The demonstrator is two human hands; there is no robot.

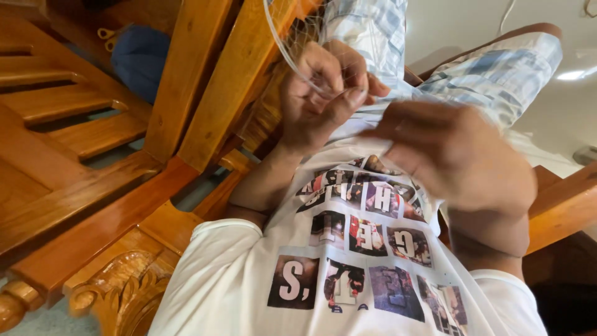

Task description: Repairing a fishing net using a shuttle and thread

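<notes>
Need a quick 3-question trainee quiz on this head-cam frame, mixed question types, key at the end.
1. True or false: the left hand pinches a thin clear line.
2. The right hand looks: A) sharp, B) motion-blurred, C) gloved?
3. What material is the carved furniture beside the person?

Key: 1 true; 2 B; 3 wood.

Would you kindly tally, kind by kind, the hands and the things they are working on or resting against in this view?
Hands: 2, left hand and right hand
Thin clear line: 1, pinched in the left hand's fingers
White printed T-shirt: 1
Plaid shorts: 1
Carved wooden furniture: 1
Total: 6
</notes>
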